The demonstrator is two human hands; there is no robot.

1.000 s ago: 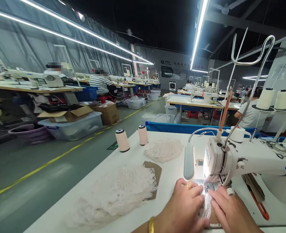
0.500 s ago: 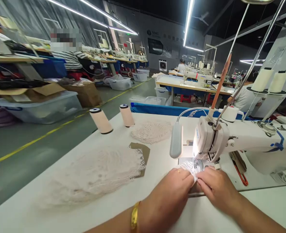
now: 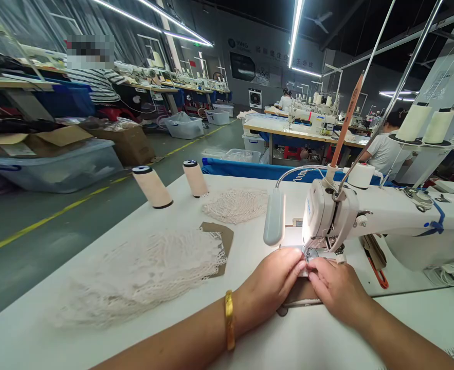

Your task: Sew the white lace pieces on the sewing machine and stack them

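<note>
My left hand (image 3: 272, 280) and my right hand (image 3: 337, 288) meet fingertip to fingertip just in front of the needle of the white sewing machine (image 3: 388, 221). Both pinch a small piece of white lace (image 3: 307, 268), mostly hidden by the fingers. A gold bangle sits on my left wrist. The machine's lamp (image 3: 274, 223) hangs just left of the needle. A large pile of lace pieces (image 3: 149, 270) lies on brown card to the left of my left arm. A smaller lace pile (image 3: 236, 204) lies farther back.
Two pinkish thread cones (image 3: 152, 187) stand near the table's far left edge. White thread cones (image 3: 423, 123) sit on a stand behind the machine. Red-handled scissors (image 3: 377, 270) lie right of the needle. Across the aisle are bins, boxes and other people at sewing tables.
My view has tilted down and the hands now sit closer to the needle. The fingers have drawn together, covering most of the lace that showed between them before.
</note>
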